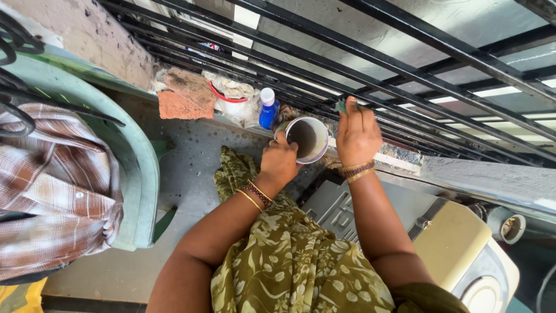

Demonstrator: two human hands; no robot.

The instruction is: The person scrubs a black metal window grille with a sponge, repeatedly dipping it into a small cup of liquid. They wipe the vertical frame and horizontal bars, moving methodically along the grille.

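Left hand fingers grip steel cup rim at ledge edge; right hand pinches green scrubber. Judged: scrubbing step; next, scrubber into cup.

A round white steel mug with a dark, wet-looking inside is held tilted by its rim, mouth turned up toward the camera, just in front of black railing bars. Just beside it, above its right edge, sits a small dark-green scrap, possibly a scrubbing pad, pinched between fingertips and mostly hidden from view.
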